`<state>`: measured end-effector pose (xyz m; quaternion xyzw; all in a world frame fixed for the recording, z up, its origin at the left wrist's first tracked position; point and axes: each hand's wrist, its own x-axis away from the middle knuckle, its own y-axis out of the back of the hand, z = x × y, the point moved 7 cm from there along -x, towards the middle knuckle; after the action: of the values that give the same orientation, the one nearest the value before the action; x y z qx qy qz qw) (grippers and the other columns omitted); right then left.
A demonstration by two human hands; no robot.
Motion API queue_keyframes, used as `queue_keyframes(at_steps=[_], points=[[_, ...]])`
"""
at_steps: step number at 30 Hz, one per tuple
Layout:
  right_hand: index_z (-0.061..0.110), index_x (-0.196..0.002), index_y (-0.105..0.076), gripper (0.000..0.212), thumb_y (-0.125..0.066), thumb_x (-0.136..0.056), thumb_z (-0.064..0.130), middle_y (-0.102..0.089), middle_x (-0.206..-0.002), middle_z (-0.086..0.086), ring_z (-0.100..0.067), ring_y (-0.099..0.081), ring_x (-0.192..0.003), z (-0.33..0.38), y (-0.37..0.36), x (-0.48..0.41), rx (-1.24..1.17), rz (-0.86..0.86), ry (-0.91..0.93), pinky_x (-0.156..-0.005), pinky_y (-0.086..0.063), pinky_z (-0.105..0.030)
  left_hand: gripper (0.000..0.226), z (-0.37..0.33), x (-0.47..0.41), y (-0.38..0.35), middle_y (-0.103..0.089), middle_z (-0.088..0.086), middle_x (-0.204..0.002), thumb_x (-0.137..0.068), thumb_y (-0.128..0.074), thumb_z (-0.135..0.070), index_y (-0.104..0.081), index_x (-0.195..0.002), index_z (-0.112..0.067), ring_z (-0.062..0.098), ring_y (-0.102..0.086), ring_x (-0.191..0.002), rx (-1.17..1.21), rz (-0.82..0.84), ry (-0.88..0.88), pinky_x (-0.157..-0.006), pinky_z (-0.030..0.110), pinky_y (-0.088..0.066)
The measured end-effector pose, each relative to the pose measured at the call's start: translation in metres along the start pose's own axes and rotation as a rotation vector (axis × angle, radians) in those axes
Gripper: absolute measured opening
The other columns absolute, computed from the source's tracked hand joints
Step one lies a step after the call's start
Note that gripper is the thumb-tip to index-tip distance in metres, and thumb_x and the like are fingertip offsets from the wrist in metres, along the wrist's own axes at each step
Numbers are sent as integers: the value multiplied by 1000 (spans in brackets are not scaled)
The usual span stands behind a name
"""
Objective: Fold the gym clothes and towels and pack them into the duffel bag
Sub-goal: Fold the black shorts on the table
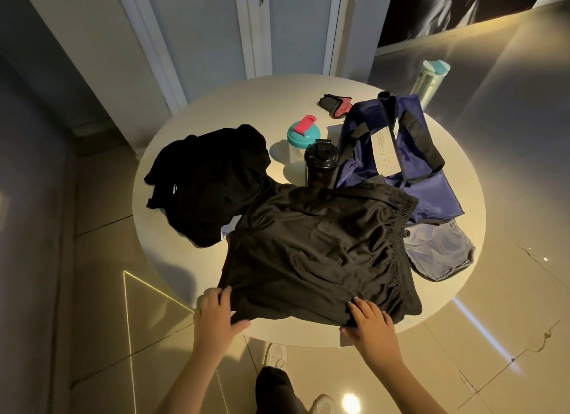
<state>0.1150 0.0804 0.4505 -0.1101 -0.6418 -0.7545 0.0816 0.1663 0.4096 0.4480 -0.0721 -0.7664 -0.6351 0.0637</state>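
Left hand (216, 308): thumb on top, fingers curled beneath, clenched on the near-left corner of the black shorts (314, 244).
Right hand (370, 321): fingers lie on the near-right corner by the elastic waistband, thumb at the hem edge. Cannot tell whether it pinches the cloth or only presses it.

The shorts are spread mostly flat over the near half of the round white table (185, 259), waistband to the right. The far-right edge overlaps the near end of the navy duffel bag (385, 148) and part of a clear pouch (438, 256).

To the left, touching the shorts, is a second black garment (209, 179), crumpled and unfolded.

A black shaker bottle (320, 160) stands upright just beyond the shorts, against the bag's left side. A teal-lidded shaker (300, 132) stands just behind it.

The duffel bag lies on the right half of the table, its black straps loose on top.

Farther back are black-and-pink gloves (336, 105), and a teal-capped tumbler (430, 77) stands behind the bag.
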Motion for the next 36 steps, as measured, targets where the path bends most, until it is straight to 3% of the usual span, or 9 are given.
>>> queue_keyframes(at_steps=[4, 8, 10, 15, 18, 25, 29, 33, 36], points=[[20, -89, -74, 46, -94, -47, 24, -69, -90, 1, -25, -67, -80, -4, 10, -7, -5, -59, -12, -55, -53, -38, 53, 0, -4, 11, -60, 0, -114, -79, -69, -48, -56, -119, -17, 16, -56, -105, 44, 32, 125, -86, 25, -50], [23, -124, -61, 30, -53, -94, 24, -59, -124, 3, -25, -50, -116, -6, 15, -12, -43, -26, -16, -82, -45, -38, 20, -1, -16, 27, -65, 4, -91, -77, -76, -18, -66, -94, -12, 20, -65, -87, 105, -4, 55, -73, 26, -54], [21, -129, -54, 33, -41, -100, 26, -55, -129, 3, -23, -45, -120, -9, 14, -14, -31, 4, -14, -83, -42, -33, 16, -9, -24, 56, -62, 9, -77, -70, -77, -1, -66, -81, -4, 23, -63, -68, 133, -218, -95, -60, 31, -55], [15, -133, -49, 36, -39, -101, 26, -50, -138, 0, -24, -44, -122, -13, 9, -11, -115, 9, -18, -85, -43, -34, 32, -36, -10, 120, -55, 12, -70, -97, -45, -19, -62, -76, -2, 18, -51, -62, 82, -672, -341, -53, 27, -47], [18, -140, -44, 42, -41, -100, 31, -38, -149, 1, -23, -38, -131, -10, 5, -5, -137, 3, 36, -102, -38, -34, 4, -28, -1, 88, -61, 9, -77, -79, -70, -5, -67, -81, -3, 19, -61, -69, 9, -512, -288, -62, 29, -54], [10, -120, -62, 70, -87, -56, 22, -58, -129, -10, -30, -60, -111, -21, 13, 9, -71, -130, -35, -91, -46, -49, 70, -14, 35, 9, -63, -1, -119, -52, -92, -30, -67, -116, -17, 19, -62, -108, -33, -117, -212, -89, 40, -51], [8, -114, -66, 80, -91, -41, 27, -63, -121, -13, -32, -62, -109, -40, 11, 17, -10, -132, -120, -89, -45, -57, 64, -27, 32, 2, -70, -3, -104, -42, -94, -37, -74, -100, -19, 19, -67, -97, -119, -109, -195, -86, 49, -51], [12, -127, -58, 77, -85, -58, 32, -56, -134, -6, -28, -54, -121, -60, -1, 26, 25, -27, -137, -95, -45, -49, 49, -29, 31, 3, -67, -4, -85, -38, -96, -26, -73, -81, -19, 17, -66, -77, -110, -93, -182, -83, 47, -53], [11, -111, -68, 73, -91, -42, 21, -66, -112, -7, -30, -64, -100, -66, 3, 28, 20, -47, -107, -75, -53, -42, 38, -27, 32, 6, -64, -7, -77, -44, -94, -12, -70, -73, -20, 15, -65, -71, -71, -88, -149, -87, 47, -51]])
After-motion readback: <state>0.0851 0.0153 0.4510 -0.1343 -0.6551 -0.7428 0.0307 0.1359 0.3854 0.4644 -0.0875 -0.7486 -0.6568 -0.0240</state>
